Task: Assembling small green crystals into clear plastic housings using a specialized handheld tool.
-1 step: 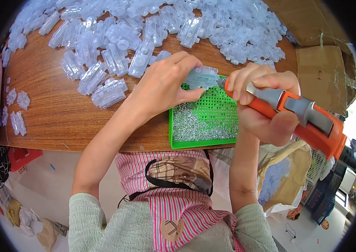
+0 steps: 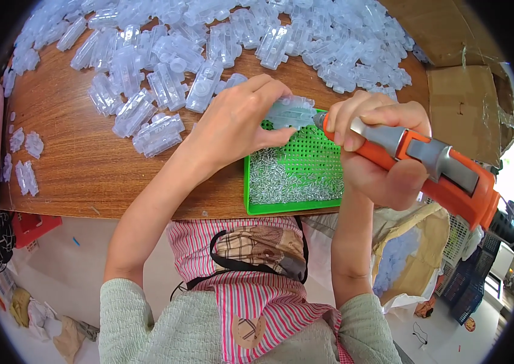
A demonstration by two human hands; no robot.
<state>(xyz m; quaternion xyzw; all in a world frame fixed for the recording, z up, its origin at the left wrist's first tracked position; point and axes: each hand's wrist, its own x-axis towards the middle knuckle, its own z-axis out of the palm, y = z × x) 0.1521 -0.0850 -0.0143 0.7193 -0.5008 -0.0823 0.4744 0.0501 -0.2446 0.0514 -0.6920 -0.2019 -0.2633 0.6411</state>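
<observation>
Between the thumb and fingers of my left hand (image 2: 242,118) is a clear plastic housing (image 2: 291,113), held over the far part of a green tray (image 2: 296,210). My right hand (image 2: 378,145) is wrapped around an orange and grey electric screwdriver (image 2: 457,182). Its tip points left and meets the right end of the housing; whether a screw sits there is too small to tell. Small silver screws (image 2: 293,182) are heaped in the near part of the tray, below both hands. Rows of holes show in the tray's green perforated plate (image 2: 311,150).
A big pile of clear plastic housings (image 2: 208,36) covers the far side of the wooden table (image 2: 63,164). Small clear pieces (image 2: 26,177) lie at its left. Cardboard (image 2: 463,100) stands at the right. Below it, an open sack (image 2: 430,242) holds more clear parts.
The rear of the screwdriver has shifted very slightly left in my right hand. My left hand and the housing have stayed in place.
</observation>
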